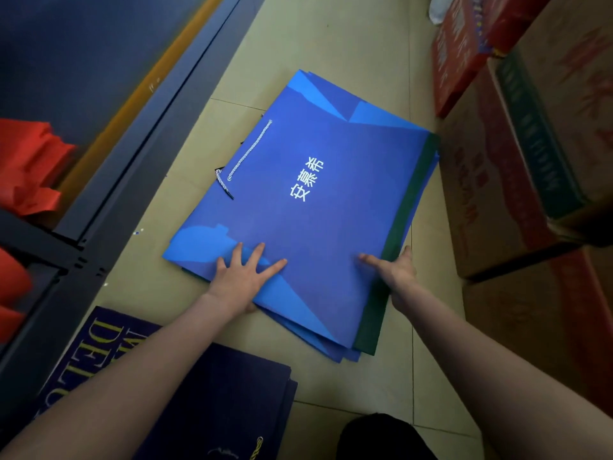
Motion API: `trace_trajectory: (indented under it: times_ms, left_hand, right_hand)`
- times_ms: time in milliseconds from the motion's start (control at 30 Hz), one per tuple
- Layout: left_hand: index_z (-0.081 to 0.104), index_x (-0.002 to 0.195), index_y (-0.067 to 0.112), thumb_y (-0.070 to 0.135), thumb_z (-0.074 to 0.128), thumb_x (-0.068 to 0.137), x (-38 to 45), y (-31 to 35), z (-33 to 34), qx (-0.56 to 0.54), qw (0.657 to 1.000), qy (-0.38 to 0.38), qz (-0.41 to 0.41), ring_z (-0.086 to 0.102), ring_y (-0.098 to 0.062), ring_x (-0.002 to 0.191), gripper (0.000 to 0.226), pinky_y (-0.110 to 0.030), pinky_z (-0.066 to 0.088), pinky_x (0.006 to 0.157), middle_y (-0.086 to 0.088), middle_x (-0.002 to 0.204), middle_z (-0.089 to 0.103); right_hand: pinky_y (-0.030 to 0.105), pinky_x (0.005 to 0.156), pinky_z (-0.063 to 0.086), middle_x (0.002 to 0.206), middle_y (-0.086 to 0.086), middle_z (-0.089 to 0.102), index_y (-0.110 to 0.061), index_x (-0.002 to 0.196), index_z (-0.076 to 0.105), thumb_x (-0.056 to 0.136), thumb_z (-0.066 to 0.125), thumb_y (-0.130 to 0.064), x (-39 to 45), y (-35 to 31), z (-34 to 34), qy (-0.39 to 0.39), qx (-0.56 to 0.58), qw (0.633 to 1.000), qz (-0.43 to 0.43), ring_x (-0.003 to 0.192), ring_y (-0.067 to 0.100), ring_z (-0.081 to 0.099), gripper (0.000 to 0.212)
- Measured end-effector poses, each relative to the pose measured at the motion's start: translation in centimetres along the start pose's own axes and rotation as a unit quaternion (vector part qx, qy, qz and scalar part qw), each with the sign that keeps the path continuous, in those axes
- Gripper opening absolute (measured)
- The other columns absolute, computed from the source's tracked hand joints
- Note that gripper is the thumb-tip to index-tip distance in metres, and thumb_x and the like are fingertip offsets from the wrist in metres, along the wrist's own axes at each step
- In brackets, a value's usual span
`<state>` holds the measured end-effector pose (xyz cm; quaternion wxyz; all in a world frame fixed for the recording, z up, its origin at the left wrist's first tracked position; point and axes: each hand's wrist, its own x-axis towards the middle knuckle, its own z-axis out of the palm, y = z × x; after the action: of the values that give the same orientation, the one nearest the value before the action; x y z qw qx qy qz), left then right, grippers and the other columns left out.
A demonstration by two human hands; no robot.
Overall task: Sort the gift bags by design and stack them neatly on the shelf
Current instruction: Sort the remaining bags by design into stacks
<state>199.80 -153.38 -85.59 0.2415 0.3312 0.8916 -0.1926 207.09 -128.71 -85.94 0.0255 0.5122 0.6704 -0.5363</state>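
A stack of flat blue gift bags (315, 210) with white lettering, a white cord handle and a dark green side strip lies on the tiled floor. My left hand (245, 277) rests with spread, straight fingers on the top bag's near left corner. My right hand (394, 273) lies flat on the near right edge, fingers across the green strip and thumb just past the edge. A second pile of dark purple bags (215, 393) with gold lettering lies on the floor at the near left, partly under my left forearm. Red bags (30, 167) sit on the dark metal shelf (132, 161) at the left.
Brown cardboard boxes (504, 200) stand close along the right, almost touching the blue stack. A red printed box (464, 54) leans at the far right. Bare floor tiles (331, 38) stretch beyond the stack. My dark-clothed knee (381, 436) shows at the bottom edge.
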Motion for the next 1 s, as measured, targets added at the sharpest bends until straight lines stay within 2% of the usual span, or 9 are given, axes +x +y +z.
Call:
trace_trajectory:
  times_ms: [133, 233, 300, 400, 533, 667, 800, 867, 1000]
  left_hand:
    - [-0.02, 0.143, 0.042, 0.053, 0.053, 0.088, 0.1, -0.8, 0.4, -0.016, 1.0, 0.01, 0.001, 0.0, -0.041, 0.142, 0.093, -0.05, 0.025, 0.109, -0.006, 0.157, -0.016]
    - [-0.022, 0.142, 0.042, 0.057, 0.054, 0.086, 0.0, -1.6, 0.8, -0.036, 0.999, 0.025, -0.009, 0.0, -0.039, 0.142, 0.096, -0.05, 0.023, 0.11, -0.004, 0.156, -0.017]
    - [-0.023, 0.141, 0.043, 0.058, 0.054, 0.085, -0.1, -2.2, 0.8, -0.053, 0.998, 0.031, -0.009, -0.001, -0.038, 0.142, 0.097, -0.049, 0.022, 0.111, -0.003, 0.156, -0.017]
    - [-0.022, 0.14, 0.045, 0.057, 0.054, 0.085, -0.3, -3.1, 0.5, -0.102, 0.994, 0.045, -0.005, -0.002, -0.036, 0.143, 0.095, -0.048, 0.018, 0.112, -0.002, 0.156, -0.015]
    - [-0.027, 0.131, 0.042, 0.055, 0.054, 0.085, -1.0, -4.7, 0.9, -0.185, 0.979, 0.091, 0.011, 0.002, -0.032, 0.143, 0.094, -0.046, 0.016, 0.115, 0.001, 0.157, -0.005]
    - [-0.005, 0.141, 0.043, 0.046, 0.057, 0.086, -2.1, -5.9, 1.5, -0.282, 0.947, 0.156, 0.018, 0.017, -0.028, 0.138, 0.082, -0.043, 0.02, 0.114, 0.002, 0.155, 0.016]
    - [0.024, 0.147, 0.032, 0.037, 0.055, 0.091, -3.3, -6.3, 1.5, -0.344, 0.908, 0.228, -0.062, 0.028, -0.029, 0.131, 0.064, -0.038, 0.024, 0.11, -0.002, 0.149, 0.03]
    - [0.025, 0.147, 0.031, 0.035, 0.052, 0.093, -3.4, -6.6, 1.3, -0.363, 0.897, 0.237, -0.083, 0.026, -0.029, 0.132, 0.06, -0.039, 0.025, 0.11, -0.003, 0.15, 0.029]
    - [0.02, 0.148, 0.032, 0.034, 0.05, 0.095, -3.4, -6.2, 0.6, -0.389, 0.887, 0.228, -0.103, 0.02, -0.026, 0.137, 0.061, -0.038, 0.027, 0.108, -0.003, 0.151, 0.024]
  right_hand:
    - [0.028, 0.09, 0.041, 0.125, -0.005, 0.047, -0.024, 0.148, 0.017, 0.077, 0.077, -0.019, -0.8, -0.7, 0.4, -0.021, 0.074, 0.996, -0.043, 0.106, 0.017, 0.049, 0.093]
    - [0.025, 0.091, 0.037, 0.138, -0.002, 0.043, -0.023, 0.149, 0.018, 0.081, 0.073, -0.016, -2.1, -1.1, 0.9, 0.005, 0.059, 0.992, -0.11, 0.114, 0.012, 0.045, 0.088]
    - [0.023, 0.093, 0.035, 0.138, -0.005, 0.042, -0.024, 0.149, 0.017, 0.081, 0.072, -0.013, -2.3, -1.6, 1.1, 0.002, 0.059, 0.987, -0.148, 0.112, 0.007, 0.042, 0.087]
    - [0.032, 0.102, 0.041, 0.13, -0.012, 0.042, -0.027, 0.149, 0.014, 0.079, 0.073, -0.009, -2.3, -3.1, 1.2, -0.021, 0.053, 0.982, -0.181, 0.118, 0.013, 0.047, 0.093]
    - [0.037, 0.098, 0.046, 0.128, -0.013, 0.046, -0.031, 0.149, 0.01, 0.075, 0.077, -0.01, -2.0, -5.4, 1.7, -0.063, 0.06, 0.975, -0.203, 0.112, 0.014, 0.052, 0.103]
    - [0.036, 0.092, 0.05, 0.134, -0.008, 0.048, -0.033, 0.15, 0.006, 0.076, 0.075, -0.004, -2.2, -7.5, 2.9, -0.1, 0.093, 0.973, -0.188, 0.109, 0.015, 0.056, 0.105]
    - [0.044, 0.093, 0.05, 0.137, -0.001, 0.049, -0.032, 0.15, 0.001, 0.074, 0.074, 0.001, -2.3, -10.6, 5.4, -0.099, 0.138, 0.971, -0.171, 0.11, 0.021, 0.059, 0.11]
    - [0.045, 0.096, 0.048, 0.14, 0.0, 0.046, -0.031, 0.15, -0.005, 0.074, 0.074, 0.001, -2.4, -12.3, 6.4, -0.108, 0.134, 0.97, -0.174, 0.112, 0.022, 0.057, 0.114]
    - [0.037, 0.101, 0.043, 0.141, -0.003, 0.043, -0.029, 0.15, -0.007, 0.075, 0.076, -0.005, -2.6, -14.3, 7.3, -0.115, 0.068, 0.968, -0.212, 0.113, 0.016, 0.051, 0.114]
